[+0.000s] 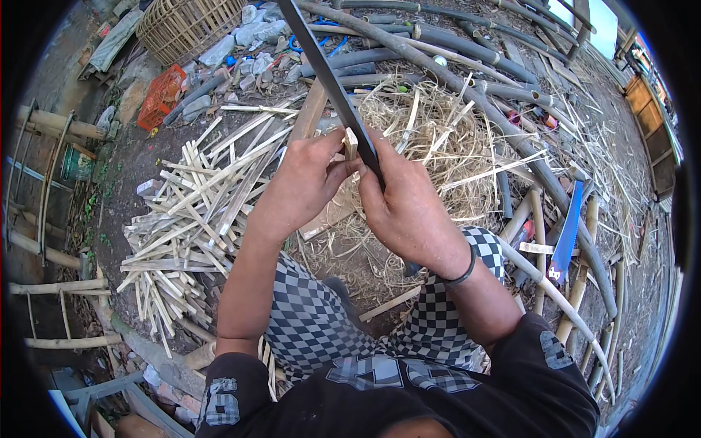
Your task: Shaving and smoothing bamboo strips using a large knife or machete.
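My right hand (409, 204) is closed around the lower end of a machete (328, 80), its handle hidden in the grip. The long dark blade slants up and to the left, past the pile of shavings. Against the blade's left side, my left hand (292, 182) pinches a short piece of pale bamboo strip (350, 144). Both hands are nearly touching, above a wooden board (310, 113) between my knees. Left of that board lies a heap of split bamboo strips (219, 182). Curly bamboo shavings (445, 139) are piled beyond my right hand.
A blue-bladed handsaw (566, 233) rests among bamboo poles (537, 164) at the right. Toward the far left are an orange plastic crate (161, 97) and a woven basket (188, 28). A bamboo rack (55, 241) stands along the left edge.
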Demonstrator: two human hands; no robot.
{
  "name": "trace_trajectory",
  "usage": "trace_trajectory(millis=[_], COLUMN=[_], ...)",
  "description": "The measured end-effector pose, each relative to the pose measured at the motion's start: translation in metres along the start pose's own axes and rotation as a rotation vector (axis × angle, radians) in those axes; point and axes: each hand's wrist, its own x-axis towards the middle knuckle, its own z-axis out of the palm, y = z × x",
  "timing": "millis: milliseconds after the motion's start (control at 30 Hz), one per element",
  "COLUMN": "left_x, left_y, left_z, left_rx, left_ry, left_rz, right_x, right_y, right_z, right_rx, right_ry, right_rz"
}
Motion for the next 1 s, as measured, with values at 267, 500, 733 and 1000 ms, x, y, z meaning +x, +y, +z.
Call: trace_trajectory(millis=[267,500,733,1000], left_x=[-0.004,-0.002,-0.003,-0.004], left_y=[0.004,0.019,0.014,0.021], left_z=[-0.029,-0.021,-0.019,-0.022], left_rx=[-0.126,0.112,-0.125,0.064], left_ry=[0.12,0.406,0.472,0.435], left_rz=[-0.083,0.303,0.195,0.223], right_x=[0.007,0.013,0.016,0.012], right_y=[0.01,0.009,0.01,0.019], right_z=[0.006,0.008,0.005,0.02], right_rx=[-0.004,0.243,0.912,0.173], right_ry=[0.019,-0.172,-0.298,-0.093], right_rz=[0.031,0.065,0.434,0.064])
